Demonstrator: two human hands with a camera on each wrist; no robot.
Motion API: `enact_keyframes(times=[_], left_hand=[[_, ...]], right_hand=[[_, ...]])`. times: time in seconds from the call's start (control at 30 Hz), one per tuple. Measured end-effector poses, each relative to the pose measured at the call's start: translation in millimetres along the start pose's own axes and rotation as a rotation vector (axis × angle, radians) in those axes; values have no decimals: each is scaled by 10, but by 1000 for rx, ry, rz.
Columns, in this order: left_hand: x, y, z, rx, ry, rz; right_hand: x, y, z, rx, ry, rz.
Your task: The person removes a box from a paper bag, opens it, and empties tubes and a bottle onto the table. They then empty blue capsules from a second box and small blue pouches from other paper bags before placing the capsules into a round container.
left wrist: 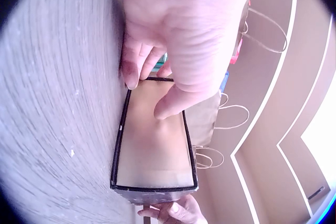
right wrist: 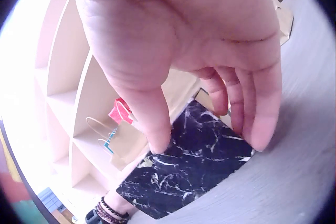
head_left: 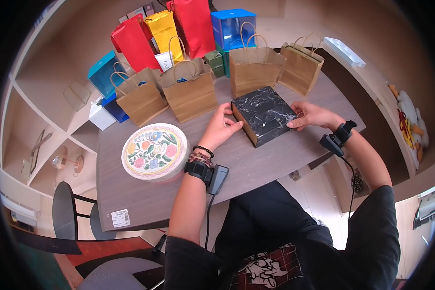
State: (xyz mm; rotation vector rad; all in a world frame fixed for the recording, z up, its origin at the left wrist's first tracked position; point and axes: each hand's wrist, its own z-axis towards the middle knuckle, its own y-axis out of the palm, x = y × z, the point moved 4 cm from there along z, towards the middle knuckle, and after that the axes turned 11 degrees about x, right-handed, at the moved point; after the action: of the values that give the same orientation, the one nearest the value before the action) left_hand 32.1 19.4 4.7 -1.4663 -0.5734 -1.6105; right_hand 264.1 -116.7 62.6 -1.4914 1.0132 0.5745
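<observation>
The left hand point(head_left: 221, 126) and right hand point(head_left: 316, 116) are gripping opposite sides of a black marbled box point(head_left: 263, 113) on the counter point(head_left: 256, 164), thumbs and bent fingers touching it.

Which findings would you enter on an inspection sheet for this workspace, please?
Surface: wood-grain table, printed label at its near left corner
Job's things: black marbled box, on the table
Clutter: round floral box at left; brown paper bags, red bags, yellow bag and blue-topped box farther back
Hands: left hand and right hand both touch the black marbled box
Cables: black cable hangs from each wrist camera
Surroundings: pale shelving, dark chair at left
</observation>
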Motion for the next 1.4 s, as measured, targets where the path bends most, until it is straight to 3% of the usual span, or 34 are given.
enact_keyframes(times=[0.27,0.57,0.67,0.77,0.9,1.0,1.03,1.1,1.13,1.2,1.23,1.3,1.33,1.4], left_hand=[[-18,3,6,-10,53,26],[-93,3,33,-26,47,36],[-51,7,18,-25,58,57],[6,1,-12,-23,30,53],[14,9,-8,-56,55,46],[23,12,-22,-56,40,44],[23,15,-21,-57,36,44],[24,17,-16,-54,41,50],[29,17,-17,-55,42,60],[38,9,-18,-51,44,59],[27,9,-19,-51,42,61],[11,13,-15,-39,47,48],[4,19,-15,-30,55,36],[-7,23,-11,-32,58,33]], right_hand=[[132,61,10,-4,-71,-9],[0,-39,-128,-164,-26,44],[-327,-226,-133,-22,-119,300],[-547,-342,-40,-3,-207,548],[-756,-254,38,165,-290,653],[-582,-188,315,245,-179,237],[-479,-156,420,244,-182,234],[-303,-130,575,274,-173,-155],[-334,-87,554,272,-176,-158],[-453,44,476,337,-405,-427],[-503,91,453,333,-406,-428],[-720,198,343,422,-750,-657],[-776,224,343,418,-746,-656],[-831,364,389,95,-700,-665]])
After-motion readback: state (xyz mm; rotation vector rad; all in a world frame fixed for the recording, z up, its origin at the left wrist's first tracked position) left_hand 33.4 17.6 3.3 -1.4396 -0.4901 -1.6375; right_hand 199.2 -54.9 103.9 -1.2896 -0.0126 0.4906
